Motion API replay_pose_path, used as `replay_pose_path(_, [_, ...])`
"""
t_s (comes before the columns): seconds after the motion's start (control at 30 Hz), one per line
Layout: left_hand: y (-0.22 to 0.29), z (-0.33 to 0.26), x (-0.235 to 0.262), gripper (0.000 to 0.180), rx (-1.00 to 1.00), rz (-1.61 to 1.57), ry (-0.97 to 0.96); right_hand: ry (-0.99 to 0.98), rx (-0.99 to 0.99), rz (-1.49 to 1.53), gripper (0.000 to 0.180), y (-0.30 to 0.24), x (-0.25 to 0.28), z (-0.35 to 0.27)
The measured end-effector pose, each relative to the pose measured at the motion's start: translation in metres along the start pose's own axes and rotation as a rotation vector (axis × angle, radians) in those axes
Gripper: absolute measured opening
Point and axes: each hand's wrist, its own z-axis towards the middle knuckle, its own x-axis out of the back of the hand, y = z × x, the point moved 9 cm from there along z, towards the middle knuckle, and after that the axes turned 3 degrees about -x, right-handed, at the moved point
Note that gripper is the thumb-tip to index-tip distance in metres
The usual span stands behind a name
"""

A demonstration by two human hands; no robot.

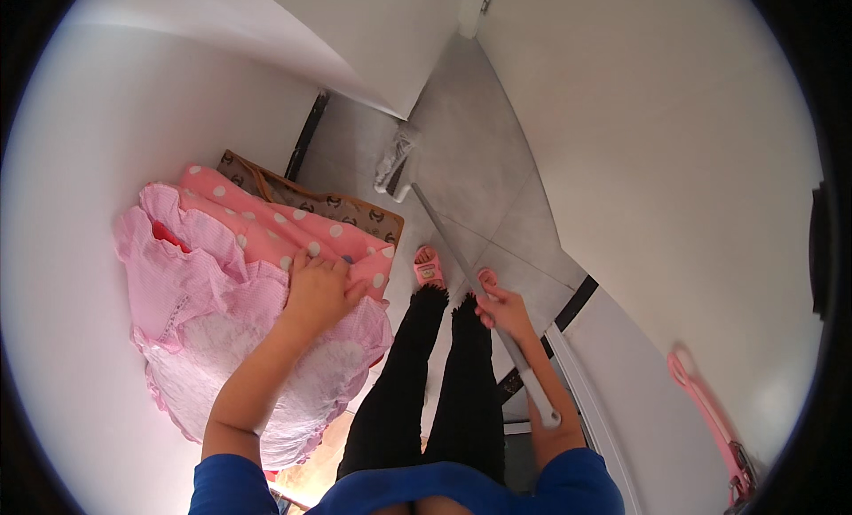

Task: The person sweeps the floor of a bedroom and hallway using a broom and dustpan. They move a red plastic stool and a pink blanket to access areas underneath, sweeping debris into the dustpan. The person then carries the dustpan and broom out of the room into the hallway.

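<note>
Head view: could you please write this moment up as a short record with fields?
left hand: left hand presses on a pile of pink laundry, its grip closed on the cloth
right hand: right hand shut around a grey mop handle
mop: mop head rests on the grey tiled floor, ahead of the feet
pile: polka-dot fabric on top, a brown patterned bag behind it
feet: pink slippers
wall: pink long-handled tool at right

We see a pink bundle of clothes (222,284) at 9 o'clock, ruffled and polka-dotted, piled up. Grey mop (461,266) runs diagonally from 12 to 5 o'clock, head (395,164) on the tile floor.
</note>
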Motion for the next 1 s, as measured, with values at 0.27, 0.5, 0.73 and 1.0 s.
replay_pose_path(0.27, [-0.001,0.004,-0.001,0.035,0.032,0.012,-0.027,-0.242,0.168,-0.340,0.039,-0.059,-0.064,0.025])
replay_pose_path(0.5, [-0.001,0.004,0.000,0.036,0.017,-0.010,0.042,-0.255,0.209,-0.454,0.040,-0.116,-0.111,0.117])
replay_pose_path(0.73, [-0.001,0.002,-0.004,0.036,0.022,0.016,-0.019,-0.207,0.159,-0.276,0.038,-0.109,-0.112,0.120])
replay_pose_path(1.0, [0.001,0.002,-0.002,0.032,0.008,0.032,-0.014,-0.332,-0.012,-0.326,0.039,-0.027,-0.124,0.097])
